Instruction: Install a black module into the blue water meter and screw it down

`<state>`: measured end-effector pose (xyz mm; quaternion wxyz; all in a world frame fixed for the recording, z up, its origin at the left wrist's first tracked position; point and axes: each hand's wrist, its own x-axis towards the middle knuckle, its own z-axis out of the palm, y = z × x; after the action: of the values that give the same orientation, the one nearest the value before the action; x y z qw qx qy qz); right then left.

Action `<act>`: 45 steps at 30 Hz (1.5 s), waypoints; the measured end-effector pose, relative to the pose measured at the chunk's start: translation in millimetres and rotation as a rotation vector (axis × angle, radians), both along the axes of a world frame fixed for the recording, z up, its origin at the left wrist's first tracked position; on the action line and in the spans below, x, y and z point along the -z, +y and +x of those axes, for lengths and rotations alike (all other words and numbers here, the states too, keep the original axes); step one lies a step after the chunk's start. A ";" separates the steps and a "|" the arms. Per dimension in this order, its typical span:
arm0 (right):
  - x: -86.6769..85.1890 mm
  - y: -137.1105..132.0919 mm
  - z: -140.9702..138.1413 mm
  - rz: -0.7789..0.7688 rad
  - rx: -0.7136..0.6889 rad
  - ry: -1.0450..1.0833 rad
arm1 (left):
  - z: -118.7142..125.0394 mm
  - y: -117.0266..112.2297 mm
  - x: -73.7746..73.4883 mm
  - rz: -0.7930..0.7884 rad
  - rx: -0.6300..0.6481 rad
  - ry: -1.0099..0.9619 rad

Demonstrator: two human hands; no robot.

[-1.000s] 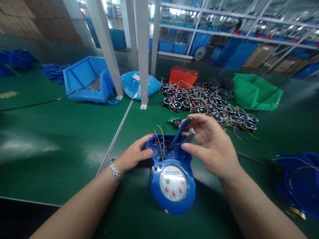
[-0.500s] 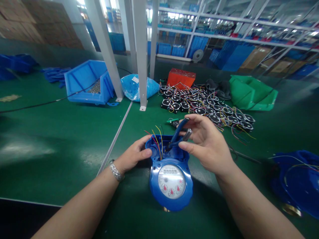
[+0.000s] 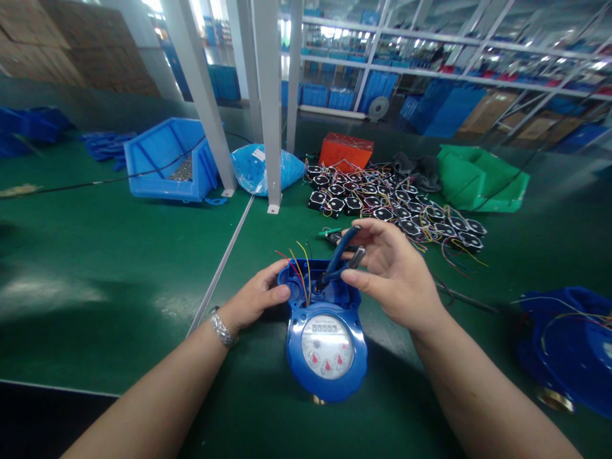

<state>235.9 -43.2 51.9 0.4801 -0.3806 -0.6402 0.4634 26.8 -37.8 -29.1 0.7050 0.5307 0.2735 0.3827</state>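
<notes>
A blue water meter [image 3: 327, 357] with a white dial lies on the green table in front of me. Red, yellow and dark wires [image 3: 299, 268] stick up from its open top compartment. My left hand [image 3: 255, 298] grips the meter's upper left corner, thumb on the rim. My right hand [image 3: 389, 271] is closed on blue-handled pliers [image 3: 340, 258] whose tip points down into the compartment beside the wires.
A pile of black modules with coloured wires [image 3: 396, 207] lies behind the meter, with an orange box [image 3: 347, 152], a green bag [image 3: 480, 178] and a blue bag [image 3: 261, 167]. A blue bin [image 3: 167, 159] stands at the left, white posts [image 3: 268, 102] in the middle, another blue meter [image 3: 568, 350] at the right.
The view has shifted slightly; the meter and both hands sit a little higher and further left in the frame. Both grips are unchanged.
</notes>
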 end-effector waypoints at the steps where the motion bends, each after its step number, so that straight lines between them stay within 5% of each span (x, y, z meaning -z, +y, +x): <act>1: -0.6 0.4 1.0 -0.007 0.003 0.012 | -0.2 -0.1 0.0 -0.001 -0.005 0.007; 8: -37.8 -8.8 19.0 0.212 0.230 0.201 | -0.6 -0.8 -0.3 -0.023 -0.017 0.020; 12: -52.9 -9.8 41.5 0.278 0.344 0.100 | -1.2 -0.8 0.5 -0.031 -0.006 0.035; 15: -41.9 2.3 55.2 0.084 0.316 -0.247 | -2.0 -1.0 0.6 -0.032 -0.005 0.054; 17: -26.6 13.1 55.9 -0.024 0.274 -0.658 | -2.3 -1.3 0.0 -0.040 -0.002 0.059; 21: 9.6 25.7 38.9 -0.048 0.095 -1.191 | -2.5 -2.4 -1.4 -0.061 -0.002 0.075; 25: 30.2 24.1 23.7 -0.044 0.030 -1.240 | -2.5 -3.4 -1.7 -0.084 0.002 0.077; 28: 22.8 24.5 29.2 -0.058 0.096 -1.240 | -2.7 -4.1 -1.4 -0.100 0.006 0.080; 33: -4.9 40.6 75.8 -0.137 0.488 -1.231 | -3.5 -4.3 -0.1 -0.109 -0.003 0.098; 37: 1.6 55.8 121.1 -0.261 0.745 -1.287 | -4.4 -3.3 3.3 -0.098 -0.001 0.102; 45: 30.4 66.7 135.9 -0.442 0.603 -1.334 | -5.1 -2.6 3.3 -0.105 0.012 0.106</act>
<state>371.9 23.5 21.5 0.0103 -0.8252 -0.5555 0.1018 21.6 -40.4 -32.3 0.7188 0.5140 0.3270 0.3351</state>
